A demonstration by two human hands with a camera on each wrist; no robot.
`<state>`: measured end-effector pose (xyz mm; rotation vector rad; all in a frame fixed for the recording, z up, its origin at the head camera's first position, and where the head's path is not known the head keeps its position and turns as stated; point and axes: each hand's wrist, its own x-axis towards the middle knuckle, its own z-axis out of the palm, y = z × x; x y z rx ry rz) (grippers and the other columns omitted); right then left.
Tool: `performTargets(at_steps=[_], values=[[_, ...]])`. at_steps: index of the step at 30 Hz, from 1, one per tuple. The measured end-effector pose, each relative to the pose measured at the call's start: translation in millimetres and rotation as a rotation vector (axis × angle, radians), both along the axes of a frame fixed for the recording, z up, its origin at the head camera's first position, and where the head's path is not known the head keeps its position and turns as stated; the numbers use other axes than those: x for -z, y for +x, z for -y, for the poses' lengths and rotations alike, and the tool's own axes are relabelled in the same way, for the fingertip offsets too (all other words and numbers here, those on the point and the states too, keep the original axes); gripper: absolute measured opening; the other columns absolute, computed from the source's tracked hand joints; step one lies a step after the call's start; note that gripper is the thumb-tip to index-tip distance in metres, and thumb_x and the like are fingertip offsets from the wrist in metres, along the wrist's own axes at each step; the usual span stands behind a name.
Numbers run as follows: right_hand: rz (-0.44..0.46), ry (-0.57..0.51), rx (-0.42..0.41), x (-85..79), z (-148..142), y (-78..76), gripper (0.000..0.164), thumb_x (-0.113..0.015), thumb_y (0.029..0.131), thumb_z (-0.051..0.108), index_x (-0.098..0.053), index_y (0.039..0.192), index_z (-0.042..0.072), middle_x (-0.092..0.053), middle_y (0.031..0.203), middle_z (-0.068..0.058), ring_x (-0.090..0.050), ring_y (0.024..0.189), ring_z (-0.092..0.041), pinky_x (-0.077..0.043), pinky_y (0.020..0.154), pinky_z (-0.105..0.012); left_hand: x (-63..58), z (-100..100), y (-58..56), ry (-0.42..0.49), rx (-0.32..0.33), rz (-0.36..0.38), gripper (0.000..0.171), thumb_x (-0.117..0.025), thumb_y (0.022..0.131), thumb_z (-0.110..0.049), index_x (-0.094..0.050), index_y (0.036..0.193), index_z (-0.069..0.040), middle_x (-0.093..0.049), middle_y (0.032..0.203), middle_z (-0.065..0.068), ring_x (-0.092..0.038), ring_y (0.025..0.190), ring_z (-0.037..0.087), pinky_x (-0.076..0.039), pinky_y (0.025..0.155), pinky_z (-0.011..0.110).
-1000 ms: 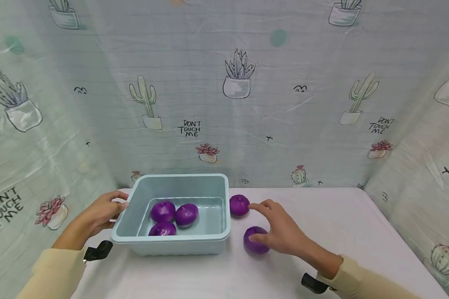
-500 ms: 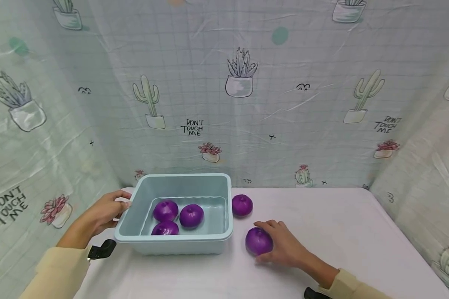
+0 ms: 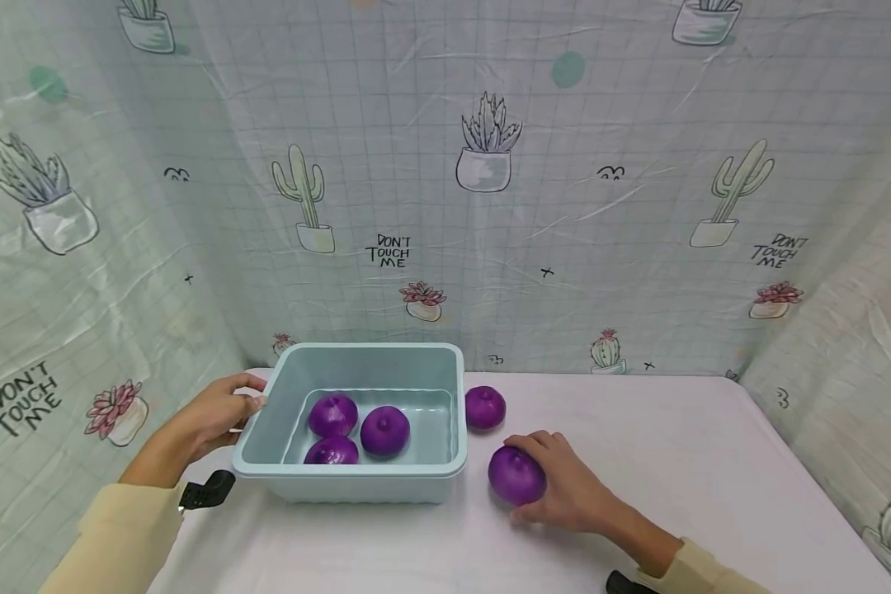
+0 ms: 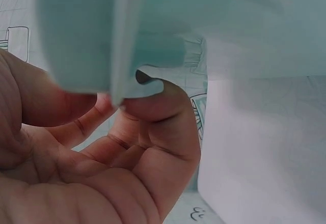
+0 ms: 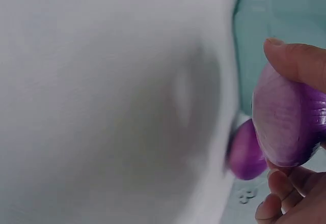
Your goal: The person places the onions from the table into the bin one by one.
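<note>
At the far left corner of a white-covered table [image 3: 683, 470], a person pinches the rim of a pale blue, rectangular plastic bin [image 3: 351, 471] between the thumb and bent forefinger of the left hand [image 3: 219, 417], apparently to keep the bin from sliding. The right hand [image 3: 568, 487] grips a glossy purple, onion-like globe [image 3: 516, 476] on the table to the right of the bin, thumb on the near side and fingers curled round the far side, a hold that seems suited to a smooth, rounded skin; whether the globe is clear of the cloth cannot be told. Closer to the table's far edge, a matching loose purple globe [image 3: 486, 408] sits just beside the bin's right wall. Inside the bin, three purple globes [image 3: 384, 431] cluster left of its right end, the nearest partly hidden by the front rim.
</note>
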<state>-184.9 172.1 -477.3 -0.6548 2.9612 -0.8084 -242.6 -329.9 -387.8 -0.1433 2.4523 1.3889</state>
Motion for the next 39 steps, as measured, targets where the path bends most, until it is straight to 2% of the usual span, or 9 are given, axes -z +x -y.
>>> performTargets(at_steps=[6,13,22,29,34,39], values=[[0.013,-0.058,-0.023,-23.1,7.3,7.2,0.089,-0.099,0.062,0.034,-0.058,0.141,0.030,-0.058,0.128,0.008,-0.048,0.119,-0.016,-0.055,0.092,-0.045,0.4,3.8,0.8,0.006,-0.006,0.010,0.041,-0.044,0.106,-0.009,-0.040,0.144,0.005,-0.061,0.127,0.025,-0.064,0.101,0.026,-0.059,0.081,0.040],[0.004,-0.090,-0.081,-46.3,14.2,13.0,0.092,-0.099,0.062,0.032,-0.053,0.141,0.044,-0.055,0.131,0.013,-0.045,0.121,-0.011,-0.055,0.092,-0.041,-0.3,5.8,0.7,0.004,-0.013,0.021,0.041,-0.044,0.107,-0.009,-0.039,0.145,0.005,-0.060,0.129,0.025,-0.064,0.102,0.026,-0.059,0.081,0.039],[-0.049,-0.115,-0.173,-75.8,26.9,14.2,0.093,-0.099,0.062,0.029,-0.054,0.142,0.040,-0.054,0.135,0.012,-0.046,0.123,-0.011,-0.057,0.092,-0.039,-1.9,3.7,0.2,-0.013,-0.017,0.018,0.043,-0.043,0.108,-0.011,-0.038,0.148,0.002,-0.056,0.137,0.029,-0.065,0.106,0.030,-0.061,0.084,0.043],[-0.109,-0.137,-0.260,-95.2,36.0,12.3,0.095,-0.101,0.059,0.027,-0.055,0.142,0.038,-0.056,0.135,0.011,-0.046,0.121,-0.009,-0.055,0.092,-0.039,-4.6,1.0,-1.0,-0.012,-0.019,0.020,0.043,-0.044,0.108,-0.011,-0.038,0.148,0.003,-0.057,0.135,0.028,-0.065,0.105,0.029,-0.061,0.083,0.043],[-0.109,-0.138,-0.301,-106.6,44.8,7.5,0.094,-0.101,0.060,0.028,-0.055,0.141,0.038,-0.056,0.139,0.009,-0.046,0.123,-0.011,-0.056,0.092,-0.040,-4.2,0.2,-1.4,-0.002,-0.020,0.026,0.043,-0.045,0.107,-0.010,-0.038,0.147,0.003,-0.057,0.135,0.028,-0.065,0.106,0.030,-0.062,0.087,0.046],[-0.093,-0.149,-0.362,-117.3,56.1,-0.4,0.093,-0.101,0.061,0.027,-0.055,0.142,0.036,-0.055,0.142,0.010,-0.046,0.125,-0.012,-0.054,0.095,-0.041,-3.4,-1.5,-1.2,0.012,-0.024,0.024,0.041,-0.044,0.106,-0.009,-0.040,0.145,0.003,-0.059,0.132,0.026,-0.064,0.103,0.028,-0.061,0.083,0.041]])
